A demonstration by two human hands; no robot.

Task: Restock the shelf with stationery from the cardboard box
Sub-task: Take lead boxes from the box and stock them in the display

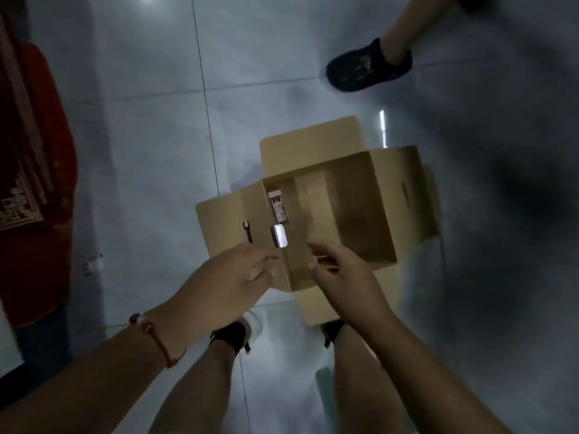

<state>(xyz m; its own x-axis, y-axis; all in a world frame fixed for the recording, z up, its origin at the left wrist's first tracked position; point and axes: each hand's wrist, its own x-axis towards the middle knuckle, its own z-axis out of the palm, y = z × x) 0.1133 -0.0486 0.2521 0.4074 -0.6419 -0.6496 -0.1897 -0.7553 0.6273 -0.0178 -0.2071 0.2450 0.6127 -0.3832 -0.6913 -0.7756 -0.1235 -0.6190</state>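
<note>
Both hands, left hand (pixel 232 277) and right hand (pixel 341 270), hover empty with fingers relaxed above the open brown cardboard box (pixel 338 208) on the floor; inside, against its left wall, small pale stationery packs (pixel 278 208) look light and pinchable by their edges.

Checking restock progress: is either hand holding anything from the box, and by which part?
Nothing is held. Left hand and right hand hover open over the cardboard box.

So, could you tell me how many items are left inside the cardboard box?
2: a pink pack against the left inner wall of the cardboard box, and a shiny pack just below it. More may be hidden.
</note>
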